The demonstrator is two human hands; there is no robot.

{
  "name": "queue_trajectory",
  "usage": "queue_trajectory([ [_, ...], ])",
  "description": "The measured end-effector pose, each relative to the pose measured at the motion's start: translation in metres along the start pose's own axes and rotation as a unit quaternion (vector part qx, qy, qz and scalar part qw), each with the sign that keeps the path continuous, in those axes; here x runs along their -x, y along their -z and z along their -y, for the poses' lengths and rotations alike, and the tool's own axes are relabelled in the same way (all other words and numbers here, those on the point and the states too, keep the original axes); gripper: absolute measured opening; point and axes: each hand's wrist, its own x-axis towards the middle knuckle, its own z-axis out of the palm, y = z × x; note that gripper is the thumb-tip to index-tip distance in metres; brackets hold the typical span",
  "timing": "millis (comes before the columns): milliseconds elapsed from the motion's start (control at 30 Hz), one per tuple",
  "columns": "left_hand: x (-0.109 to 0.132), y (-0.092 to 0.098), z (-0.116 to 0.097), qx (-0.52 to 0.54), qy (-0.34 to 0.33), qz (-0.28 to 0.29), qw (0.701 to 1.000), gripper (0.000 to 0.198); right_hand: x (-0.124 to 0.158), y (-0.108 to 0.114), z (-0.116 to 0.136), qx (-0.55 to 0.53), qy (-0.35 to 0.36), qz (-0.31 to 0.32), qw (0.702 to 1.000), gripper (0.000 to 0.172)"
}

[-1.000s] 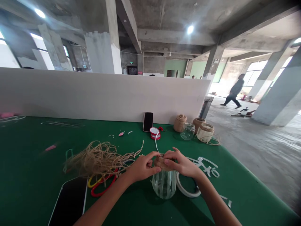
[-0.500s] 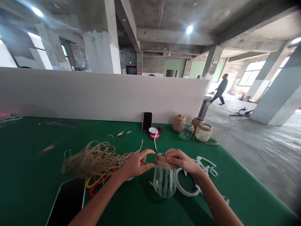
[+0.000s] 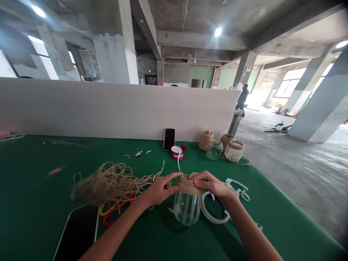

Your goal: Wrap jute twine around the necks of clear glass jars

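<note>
A clear glass jar (image 3: pixel 187 210) with twine wound around its neck stands on the green table, tilted slightly. My right hand (image 3: pixel 208 183) grips the twine-wrapped neck from the right, fingers over the rim. On the neck's left side, the thumb and index finger of my left hand (image 3: pixel 160 188) touch the twine and rim. Pale vertical strips show on the jar's wall. To the left of my left hand lies a loose heap of jute twine (image 3: pixel 108 181), partly covering red and yellow scissor handles (image 3: pixel 108 219). A roll of white tape (image 3: pixel 206 214) rests just right of the jar.
Twine-wrapped jars (image 3: pixel 206 140) and a bare glass jar (image 3: pixel 214 150) stand at the back right. A phone (image 3: pixel 169 139) leans on the white partition (image 3: pixel 122 112), behind a red-rimmed ribbon spool (image 3: pixel 177 153). A dark tablet-like slab (image 3: pixel 77 235) lies front left. A person (image 3: pixel 243 96) is beyond.
My left thumb and index finger have closed in on the jar's neck. The jar has turned and tilted a little. The person in the background has moved left behind the partition's end.
</note>
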Motion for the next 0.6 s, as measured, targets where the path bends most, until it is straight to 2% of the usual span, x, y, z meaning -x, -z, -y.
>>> queue_trajectory([
  [133, 0.003, 0.005, -0.005, 0.0, -0.01, -0.017, 1.0, 0.044, -0.001, -0.002, -0.006, -0.051, 0.003, -0.01, 0.999, 0.029],
  [233, 0.004, 0.006, -0.008, -0.013, -0.012, -0.017, 1.0, 0.042, -0.002, -0.004, -0.004, -0.046, -0.01, -0.029, 0.998, 0.025],
  [400, 0.006, -0.001, -0.014, -0.055, -0.031, -0.047, 0.997, 0.039, -0.006, -0.012, 0.015, 0.1, -0.016, -0.03, 0.994, 0.039],
  [500, 0.007, -0.006, -0.018, -0.082, -0.047, -0.068, 0.993, 0.039, -0.008, -0.019, 0.025, 0.171, -0.006, -0.033, 0.985, 0.038],
  [600, 0.008, -0.009, -0.021, -0.08, -0.057, -0.063, 0.993, 0.038, -0.008, -0.021, 0.027, 0.186, 0.007, -0.04, 0.982, 0.036],
])
